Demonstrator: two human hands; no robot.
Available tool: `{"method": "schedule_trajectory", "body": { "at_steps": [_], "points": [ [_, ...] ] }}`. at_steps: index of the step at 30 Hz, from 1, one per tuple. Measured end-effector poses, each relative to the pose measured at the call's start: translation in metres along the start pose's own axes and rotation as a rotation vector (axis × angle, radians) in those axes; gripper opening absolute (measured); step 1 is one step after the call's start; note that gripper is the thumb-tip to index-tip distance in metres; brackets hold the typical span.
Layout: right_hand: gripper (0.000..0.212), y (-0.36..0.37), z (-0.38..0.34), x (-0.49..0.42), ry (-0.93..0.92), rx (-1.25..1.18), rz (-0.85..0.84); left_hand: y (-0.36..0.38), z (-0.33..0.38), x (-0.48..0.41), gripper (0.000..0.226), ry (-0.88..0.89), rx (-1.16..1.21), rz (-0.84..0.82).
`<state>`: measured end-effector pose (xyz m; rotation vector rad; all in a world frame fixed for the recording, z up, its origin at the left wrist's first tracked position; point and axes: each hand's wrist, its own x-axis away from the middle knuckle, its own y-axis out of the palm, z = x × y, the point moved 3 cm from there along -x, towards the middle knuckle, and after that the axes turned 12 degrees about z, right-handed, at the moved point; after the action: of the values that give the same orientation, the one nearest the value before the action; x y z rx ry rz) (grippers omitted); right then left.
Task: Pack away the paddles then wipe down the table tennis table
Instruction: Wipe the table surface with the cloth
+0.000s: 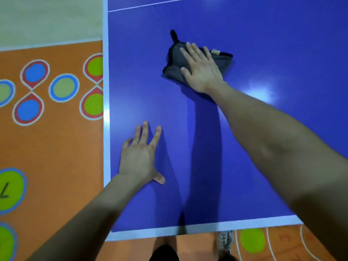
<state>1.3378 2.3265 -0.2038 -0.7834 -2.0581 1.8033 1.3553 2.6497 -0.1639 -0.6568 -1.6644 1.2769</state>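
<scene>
Filling most of the view, the blue table tennis table shows its near left corner, with a white border running along the left side and the near end. A thin white line crosses the top far from the person. The glossy surface carries pale glare patches and the dark shadows of both arms.

Left of the table and beyond its near end lies an orange floor mat printed with rings and teardrop shapes in blue, red, green and white. Farther off at the top left is a strip of pale floor. A green disc at the left edge of the mat bears a dark figure that reads as 7. Faint reddish marks on the mat at the lower right are too blurred to read. A patterned shoe stands on the mat just past the table's near edge.

The right hand lies palm down on a dark grey folded cloth, fingers straight and slightly spread, pressing it flat rather than grasping it. The cloth rests on the table well in from the left border, a dark loop sticking out from its far corner. The left hand rests flat on the bare blue surface near the left border, fingers extended and splayed, thumb out to the side, holding nothing.

A small pale tag sits on the cloth's far right edge; any print on it is too small to read.
</scene>
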Motion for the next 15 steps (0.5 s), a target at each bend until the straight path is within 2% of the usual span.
{"method": "schedule_trajectory", "body": {
  "at_steps": [3, 6, 9, 12, 15],
  "points": [
    [0.076, -0.008, -0.022, 0.067, -0.041, -0.012, -0.006, -0.002, -0.003, 0.001, 0.172, -0.022, 0.019, -0.013],
    [0.089, -0.023, -0.063, 0.200, -0.146, -0.100, -0.036, -0.008, 0.001, 0.001, 0.175, -0.041, 0.005, -0.023],
    [0.088, -0.036, -0.076, 0.322, -0.285, -0.125, -0.106, -0.016, 0.014, 0.007, 0.174, -0.099, 0.006, -0.051],
    [0.081, -0.047, -0.029, 0.346, -0.360, -0.113, -0.119, -0.024, 0.042, 0.024, 0.168, -0.134, -0.013, -0.071],
    [0.080, -0.049, 0.026, 0.304, -0.295, -0.061, -0.048, -0.011, 0.069, 0.043, 0.174, -0.134, -0.022, -0.115]
  ]
}}
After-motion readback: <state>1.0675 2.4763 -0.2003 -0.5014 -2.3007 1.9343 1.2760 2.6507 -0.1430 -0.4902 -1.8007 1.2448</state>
